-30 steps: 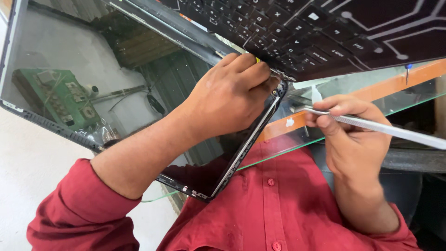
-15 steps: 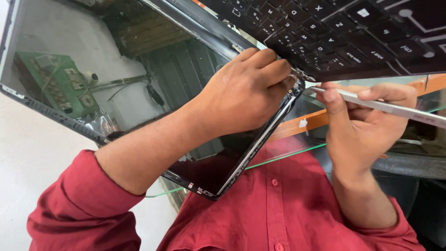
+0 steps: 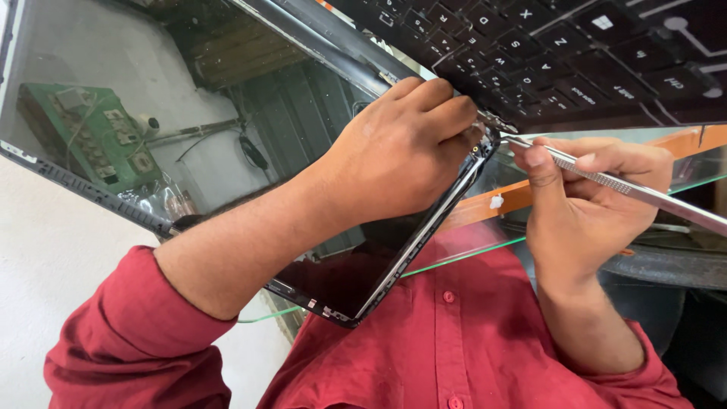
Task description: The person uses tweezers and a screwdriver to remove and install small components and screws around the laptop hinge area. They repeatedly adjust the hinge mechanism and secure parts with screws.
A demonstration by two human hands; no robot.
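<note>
An open black laptop lies before me, its glossy screen [image 3: 113, 83] at the left and its keyboard [image 3: 575, 53] across the top right. My left hand [image 3: 394, 151] grips the screen's edge at the hinge corner [image 3: 485, 140], fingers curled over the bezel. My right hand [image 3: 583, 212] pinches a thin metal pry tool [image 3: 628, 187]. The tool's tip touches the hinge corner, right beside my left fingertips. Its handle runs out past the right edge of view.
The screen mirrors a green circuit board [image 3: 83, 129] and some cables. A glass tabletop with a green edge [image 3: 469, 254] and an orange strip [image 3: 522, 195] lies under the laptop. My red shirt [image 3: 454, 341] fills the bottom of the view.
The pry tool's tip has closed in on the hinge corner until it meets my left fingertips. Both hands and the laptop sit a little higher in view.
</note>
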